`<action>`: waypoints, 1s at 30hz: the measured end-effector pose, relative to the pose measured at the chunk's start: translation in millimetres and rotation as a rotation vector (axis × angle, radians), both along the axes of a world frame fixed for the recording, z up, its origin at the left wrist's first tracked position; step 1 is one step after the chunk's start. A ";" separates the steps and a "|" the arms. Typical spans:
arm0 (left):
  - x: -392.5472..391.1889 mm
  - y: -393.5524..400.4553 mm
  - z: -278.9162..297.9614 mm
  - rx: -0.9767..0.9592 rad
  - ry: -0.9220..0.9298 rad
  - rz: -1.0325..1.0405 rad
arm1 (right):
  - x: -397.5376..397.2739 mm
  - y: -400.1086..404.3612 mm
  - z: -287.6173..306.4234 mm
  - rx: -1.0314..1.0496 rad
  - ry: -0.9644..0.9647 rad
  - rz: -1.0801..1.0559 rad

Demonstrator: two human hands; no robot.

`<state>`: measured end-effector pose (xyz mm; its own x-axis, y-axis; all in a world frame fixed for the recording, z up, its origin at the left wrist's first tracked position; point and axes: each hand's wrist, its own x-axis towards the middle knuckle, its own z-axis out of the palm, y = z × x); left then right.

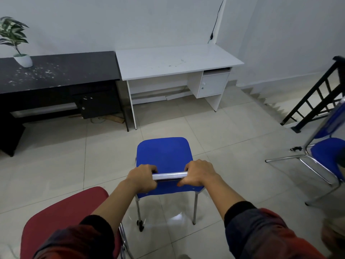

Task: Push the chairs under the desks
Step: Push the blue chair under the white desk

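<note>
A blue chair (164,156) with chrome legs stands on the tiled floor in the middle, facing the white desk (175,60). My left hand (142,177) and my right hand (197,172) each grip the chrome bar (169,175) along the top of its backrest, left hand at the left end, right hand at the right end. The chair is about a tile and a half short of the desk's open leg space. A black desk (61,71) stands to the left of the white one.
A red chair (61,215) is at my lower left, close to my left arm. A second blue chair (324,152) stands at the right. A black stair railing (315,98) and steps lie at the far right. A potted plant (23,59) sits on the black desk.
</note>
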<state>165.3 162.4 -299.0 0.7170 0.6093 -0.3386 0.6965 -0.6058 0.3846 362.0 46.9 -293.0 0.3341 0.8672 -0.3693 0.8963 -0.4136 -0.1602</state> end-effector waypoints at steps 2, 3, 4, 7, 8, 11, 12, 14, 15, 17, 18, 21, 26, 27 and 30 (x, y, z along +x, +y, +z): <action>6.4 -2.2 -0.1 0.014 0.050 -0.021 | 2.3 1.9 3.2 -0.011 0.016 0.027; 9.2 -2.3 -0.4 0.020 0.067 -0.033 | 3.2 2.9 3.7 -0.012 0.029 0.032; 11.6 -2.2 -1.7 0.022 0.072 -0.034 | 3.9 3.3 4.0 -0.013 0.039 0.032; 15.7 -1.2 -7.4 0.022 0.026 -0.020 | 7.2 4.3 2.6 -0.008 0.051 0.020; 16.6 -0.5 -8.7 0.024 -0.012 -0.015 | 9.6 5.1 2.2 -0.006 0.045 0.017; 15.3 3.4 -2.9 0.022 -0.097 0.008 | 12.4 9.5 3.3 0.000 0.033 0.010; 12.6 9.0 0.2 0.017 -0.105 0.009 | 8.4 12.9 4.1 0.007 0.027 0.011; 7.1 21.1 6.1 0.003 -0.101 0.005 | -2.4 20.4 4.6 0.037 0.008 -0.002; 3.9 27.6 8.4 -0.007 -0.094 0.001 | -8.2 24.4 4.0 0.050 0.004 -0.016; -1.1 39.5 9.2 -0.016 -0.078 0.003 | -16.0 31.3 2.1 0.067 0.003 -0.038; -2.4 43.6 8.3 -0.012 -0.069 0.007 | -17.3 34.1 1.1 0.074 0.006 -0.043; -2.7 49.4 6.6 -0.001 -0.066 0.014 | -15.2 39.1 0.0 0.095 0.013 -0.034; 8.2 45.8 3.5 0.061 -0.071 0.035 | -1.0 43.9 3.9 0.068 0.031 0.015; 12.7 43.0 3.5 0.078 -0.075 0.041 | 4.0 44.3 5.3 0.062 0.026 0.017; 29.2 38.9 1.3 0.091 -0.083 0.046 | 20.6 44.1 7.5 0.048 0.023 0.009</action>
<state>194.5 201.3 -297.7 0.7111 0.6676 -0.2207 0.6921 -0.6092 0.3871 382.6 91.0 -285.6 0.3178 0.8871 -0.3347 0.8960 -0.3965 -0.2000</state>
